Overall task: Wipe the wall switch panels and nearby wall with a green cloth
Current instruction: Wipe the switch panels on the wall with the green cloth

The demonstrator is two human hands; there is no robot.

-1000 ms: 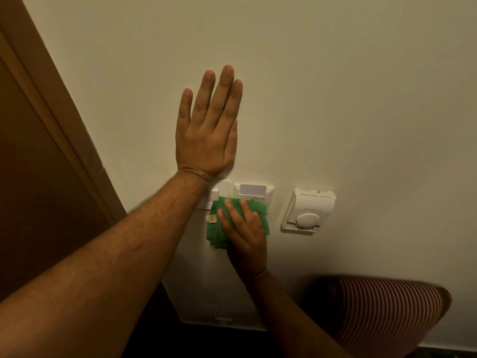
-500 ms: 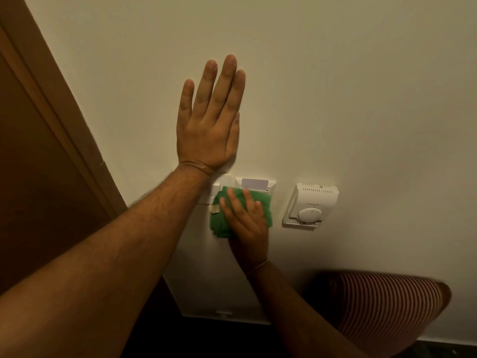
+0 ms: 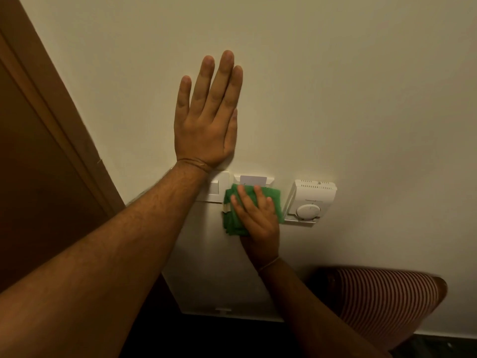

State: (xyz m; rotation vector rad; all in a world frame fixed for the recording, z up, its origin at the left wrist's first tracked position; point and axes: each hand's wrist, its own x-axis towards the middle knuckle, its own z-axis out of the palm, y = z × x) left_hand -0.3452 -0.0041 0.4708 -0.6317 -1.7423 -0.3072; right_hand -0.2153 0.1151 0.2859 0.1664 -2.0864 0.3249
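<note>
My left hand (image 3: 206, 120) lies flat on the cream wall (image 3: 335, 86), fingers spread upward, just above the switches. A white rocker switch panel (image 3: 218, 188) shows beside my left wrist. To its right is a key-card panel (image 3: 254, 180) with a card in its slot. My right hand (image 3: 258, 218) presses a folded green cloth (image 3: 232, 218) flat over the lower part of that key-card panel, fingers pointing up. A white thermostat (image 3: 309, 202) with a round dial is mounted just right of the cloth, which touches its left edge.
A brown wooden door frame (image 3: 51, 99) runs diagonally down the left side. A chair back with red and white stripes (image 3: 382, 306) stands against the wall at the lower right. A white skirting strip (image 3: 224, 310) is at the wall's foot.
My right hand and the cloth have shifted to the right, off the rocker switch panel and over the key-card panel toward the thermostat. My left hand stays flat on the wall.
</note>
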